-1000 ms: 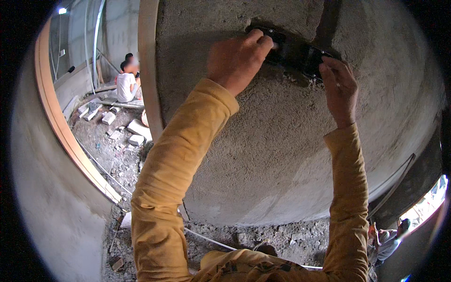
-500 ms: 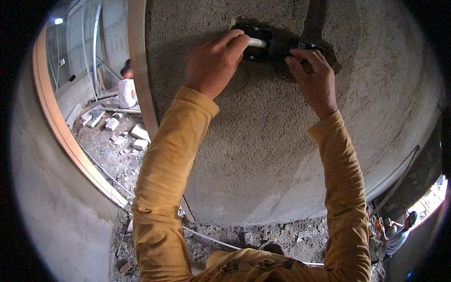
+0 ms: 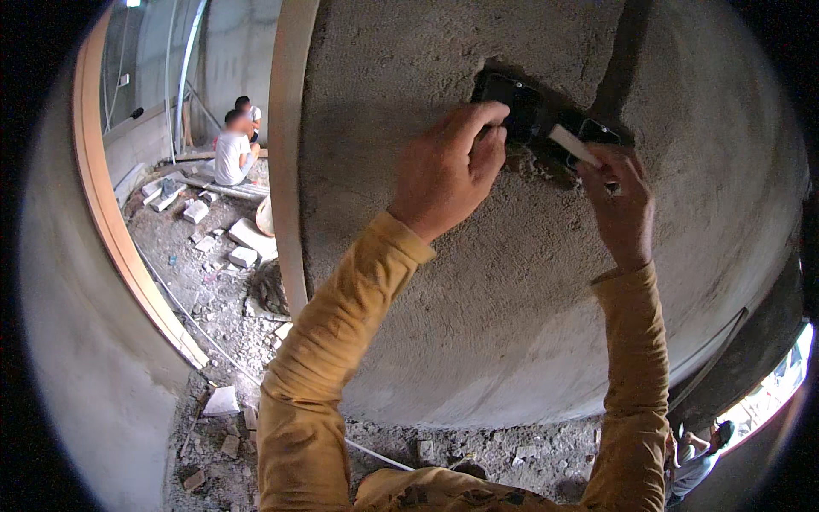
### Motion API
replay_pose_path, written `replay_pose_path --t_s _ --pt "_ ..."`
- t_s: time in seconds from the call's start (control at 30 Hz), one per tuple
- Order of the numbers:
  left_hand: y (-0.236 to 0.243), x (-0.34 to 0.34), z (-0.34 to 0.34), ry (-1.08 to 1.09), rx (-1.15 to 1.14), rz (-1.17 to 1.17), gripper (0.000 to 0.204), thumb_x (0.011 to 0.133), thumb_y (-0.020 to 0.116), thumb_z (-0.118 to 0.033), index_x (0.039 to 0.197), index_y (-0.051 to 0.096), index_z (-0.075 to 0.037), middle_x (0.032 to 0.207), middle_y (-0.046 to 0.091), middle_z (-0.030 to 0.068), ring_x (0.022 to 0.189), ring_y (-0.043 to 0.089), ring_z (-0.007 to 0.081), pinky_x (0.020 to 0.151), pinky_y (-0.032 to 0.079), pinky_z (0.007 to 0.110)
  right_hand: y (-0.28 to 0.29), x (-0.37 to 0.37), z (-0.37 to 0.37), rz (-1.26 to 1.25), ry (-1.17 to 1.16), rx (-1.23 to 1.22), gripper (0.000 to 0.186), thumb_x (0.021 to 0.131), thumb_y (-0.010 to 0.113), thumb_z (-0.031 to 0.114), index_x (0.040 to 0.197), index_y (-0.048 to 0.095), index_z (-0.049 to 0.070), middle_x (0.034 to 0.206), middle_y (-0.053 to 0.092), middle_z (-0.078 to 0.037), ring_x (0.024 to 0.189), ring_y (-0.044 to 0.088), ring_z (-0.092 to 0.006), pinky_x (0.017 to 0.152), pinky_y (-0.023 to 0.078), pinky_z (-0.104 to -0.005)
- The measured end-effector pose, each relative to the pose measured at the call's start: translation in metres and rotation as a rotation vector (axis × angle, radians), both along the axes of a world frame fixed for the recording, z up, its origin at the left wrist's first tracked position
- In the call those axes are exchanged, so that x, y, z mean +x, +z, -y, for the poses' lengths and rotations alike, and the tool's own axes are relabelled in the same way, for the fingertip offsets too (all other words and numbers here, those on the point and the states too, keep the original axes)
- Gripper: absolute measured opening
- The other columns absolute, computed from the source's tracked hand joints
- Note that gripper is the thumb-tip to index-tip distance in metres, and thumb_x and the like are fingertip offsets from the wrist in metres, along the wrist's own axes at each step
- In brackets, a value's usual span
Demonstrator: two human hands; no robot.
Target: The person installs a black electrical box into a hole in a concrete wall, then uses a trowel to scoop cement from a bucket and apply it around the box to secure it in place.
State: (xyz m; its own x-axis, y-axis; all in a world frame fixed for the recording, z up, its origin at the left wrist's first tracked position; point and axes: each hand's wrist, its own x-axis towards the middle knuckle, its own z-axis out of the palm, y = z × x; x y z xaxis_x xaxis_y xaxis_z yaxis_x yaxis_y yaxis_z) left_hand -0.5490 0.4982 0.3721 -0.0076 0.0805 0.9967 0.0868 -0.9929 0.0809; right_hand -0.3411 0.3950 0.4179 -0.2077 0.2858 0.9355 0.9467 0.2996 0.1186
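Note:
Set into the grey plastered wall [image 3: 452, 316] are two black electrical boxes, the left box [image 3: 510, 96] and the right box [image 3: 600, 130]. Between the thumb and fingers of my right hand [image 3: 621, 203] is a short pale stick-like piece [image 3: 572, 143], slanting up and left across the gap between the boxes. I cannot tell if it is solid or a tube. My left hand [image 3: 452, 171] is at the lower edge of the left box, its thumb and forefinger apart with nothing visible between them. Some of its fingers are hidden.
At left, a wooden door frame [image 3: 101, 205] opens onto rubble-strewn ground with white blocks [image 3: 243, 256] and two people [image 3: 230, 158] sitting low. Another person [image 3: 695, 465] is at the lower right. A thin white pipe [image 3: 380, 456] runs along the debris below me.
The pale piece has passed from my left hand to my right. My view has shifted, so the boxes appear lower and farther right. A second seated person now shows through the doorway.

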Motion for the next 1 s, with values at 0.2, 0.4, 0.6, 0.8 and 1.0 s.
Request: replay_pose_path --t_s 0.2,0.4,0.6,0.8,1.0 --pt "0.014 0.029 -0.005 0.229 0.171 0.049 0.035 0.085 0.062 -0.010 0.118 0.054 -0.006 0.100 0.066 0.0102 0.091 0.063 0.0283 0.080 0.049 0.040 0.011 -0.004 -0.007 0.084 -0.207 0.027 0.022 0.081 0.069 0.019 0.102 0.066 0.010 0.096 0.060 -0.008 0.078 0.064 -0.0245 0.065 0.052 -0.0358" --pt "0.004 0.056 -0.011 0.389 0.134 0.040 0.056 0.085 0.059 -0.015 0.135 0.038 -0.002 0.110 0.062 0.0126 0.105 0.057 0.0291 0.100 0.033 0.051 0.013 -0.017 -0.022 0.166 -0.277 0.034 0.022 0.080 0.066 0.023 0.101 0.068 0.016 0.097 0.059 -0.009 0.084 0.063 -0.0292 0.070 0.052 -0.0386" --pt "-0.003 0.077 -0.012 0.474 0.014 0.025 0.059 0.088 0.056 -0.023 0.139 0.034 -0.003 0.114 0.060 0.0160 0.108 0.055 0.0336 0.107 0.019 0.059 0.014 -0.016 -0.027 0.235 -0.240 0.063 0.021 0.082 0.066 0.020 0.103 0.068 0.016 0.096 0.059 -0.007 0.087 0.063 -0.0275 0.073 0.052 -0.0377" --pt "-0.001 0.084 -0.012 0.497 -0.041 0.016 0.063 0.086 0.060 -0.019 0.139 0.032 0.000 0.118 0.059 0.0168 0.115 0.052 0.0322 0.110 0.013 0.061 0.011 -0.007 -0.034 0.260 -0.230 0.098 0.020 0.083 0.065 0.017 0.103 0.068 0.018 0.093 0.058 -0.006 0.086 0.062 -0.0255 0.072 0.051 -0.0367" --pt "0.000 0.090 -0.012 0.538 -0.054 0.059 0.064 0.085 0.060 -0.022 0.139 0.031 -0.001 0.119 0.058 0.0174 0.116 0.051 0.0343 0.111 0.011 0.060 0.009 -0.007 -0.039 0.239 -0.195 0.089 0.021 0.082 0.058 0.021 0.100 0.067 0.020 0.096 0.056 -0.009 0.092 0.060 -0.0272 0.080 0.049 -0.0384"
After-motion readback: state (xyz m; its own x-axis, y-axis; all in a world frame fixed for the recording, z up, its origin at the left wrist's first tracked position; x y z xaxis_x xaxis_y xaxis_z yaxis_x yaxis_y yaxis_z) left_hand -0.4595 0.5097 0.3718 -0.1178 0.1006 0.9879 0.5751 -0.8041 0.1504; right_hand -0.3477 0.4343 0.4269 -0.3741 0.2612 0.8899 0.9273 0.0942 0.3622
